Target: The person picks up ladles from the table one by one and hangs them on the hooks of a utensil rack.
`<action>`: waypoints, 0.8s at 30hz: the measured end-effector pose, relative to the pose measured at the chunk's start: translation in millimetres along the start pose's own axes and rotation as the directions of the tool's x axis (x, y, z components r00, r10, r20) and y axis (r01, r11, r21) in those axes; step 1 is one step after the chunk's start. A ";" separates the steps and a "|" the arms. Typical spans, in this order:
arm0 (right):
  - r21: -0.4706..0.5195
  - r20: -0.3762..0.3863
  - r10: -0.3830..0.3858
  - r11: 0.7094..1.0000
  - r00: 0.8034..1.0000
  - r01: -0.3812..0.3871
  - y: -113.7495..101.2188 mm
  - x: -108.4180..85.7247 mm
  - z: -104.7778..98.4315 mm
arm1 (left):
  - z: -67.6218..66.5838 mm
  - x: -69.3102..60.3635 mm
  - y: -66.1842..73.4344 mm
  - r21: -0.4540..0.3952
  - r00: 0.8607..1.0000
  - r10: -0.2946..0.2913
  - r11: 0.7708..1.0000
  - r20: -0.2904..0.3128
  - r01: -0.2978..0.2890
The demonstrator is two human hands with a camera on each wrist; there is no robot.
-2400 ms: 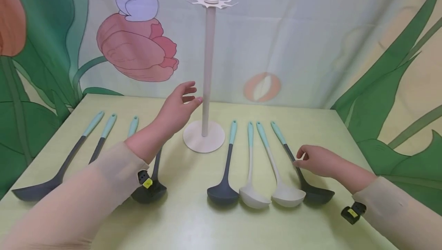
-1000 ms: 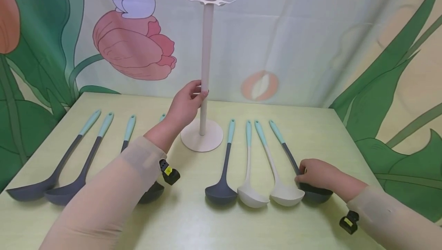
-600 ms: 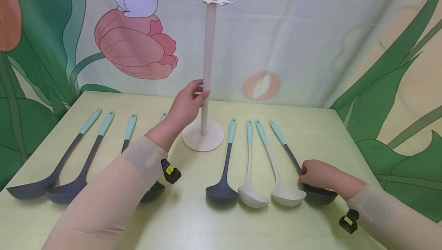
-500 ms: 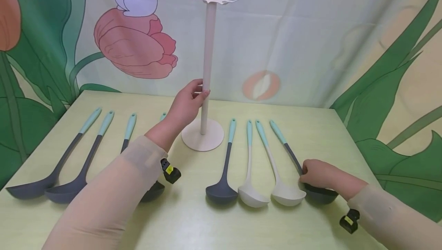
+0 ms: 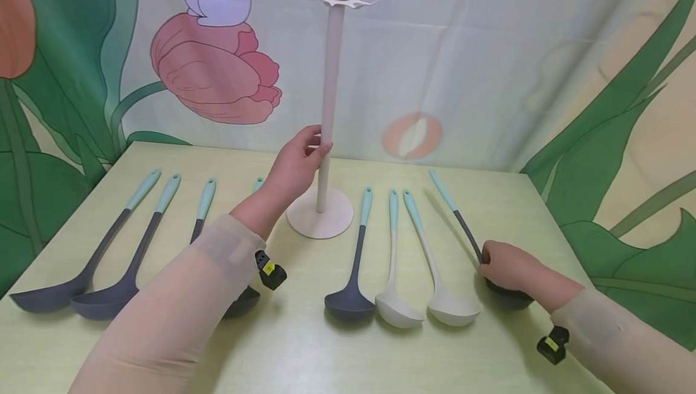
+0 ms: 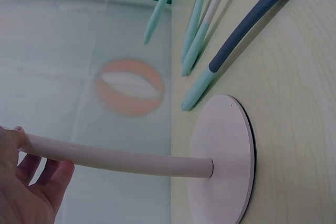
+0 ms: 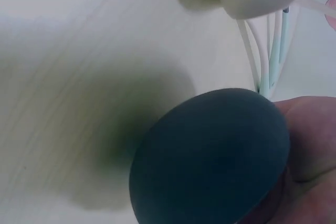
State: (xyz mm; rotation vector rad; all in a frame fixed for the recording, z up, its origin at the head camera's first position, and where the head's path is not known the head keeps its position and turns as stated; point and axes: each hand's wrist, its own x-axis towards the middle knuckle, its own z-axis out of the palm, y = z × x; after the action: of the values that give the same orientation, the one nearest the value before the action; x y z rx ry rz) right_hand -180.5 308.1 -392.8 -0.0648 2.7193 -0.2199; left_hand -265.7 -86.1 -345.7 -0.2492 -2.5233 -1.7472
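Note:
My left hand (image 5: 294, 162) holds the pole of a pale pink stand (image 5: 329, 80) about midway up; the left wrist view shows thumb and fingers (image 6: 59, 182) around the pole (image 6: 131, 161). The stand's top is a ring of prongs, its foot a round base (image 6: 223, 145). At the right, my right hand (image 5: 511, 267) pinches a dark ladle with a mint handle (image 5: 443, 190) low on its shaft, near the bowl. The handle is raised off the table, with a shadow beneath. In the right wrist view the dark bowl (image 7: 210, 156) covers part of the fingers.
Right of the stand lie a dark ladle (image 5: 350, 304) and two white ladles (image 5: 399, 309), (image 5: 454, 308). Several dark ladles (image 5: 103, 303) lie on the left, partly behind my left forearm. A printed cloth (image 5: 478, 67) hangs behind the table (image 5: 326, 358).
My left hand has closed around the pole after reaching toward it. My right hand has taken hold of the far-right ladle and lifted it slightly, its handle tip rising off the table.

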 end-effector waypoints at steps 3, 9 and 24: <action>0.012 -0.039 -0.019 1.000 0.999 0.019 1.2 3.5 -1.9 | 0.6 -0.1 -0.5 0.007 1.000 0.005 1.000 0.000 -0.005; 0.031 -0.149 -0.067 0.997 0.987 0.072 -0.6 12.6 -8.3 | 1.2 0.0 -0.1 0.011 1.000 0.003 1.000 0.002 -0.003; 0.124 -0.350 -0.189 0.962 0.918 0.245 -37.7 27.9 -36.9 | 0.4 2.0 -3.4 0.019 1.000 -0.009 1.000 0.003 0.009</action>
State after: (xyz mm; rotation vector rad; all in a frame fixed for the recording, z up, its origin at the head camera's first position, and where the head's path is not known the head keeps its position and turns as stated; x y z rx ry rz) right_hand -220.5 274.1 -364.4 -0.3106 3.0179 -0.5696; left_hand -268.2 -86.7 -348.6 -0.2404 -2.5462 -1.7262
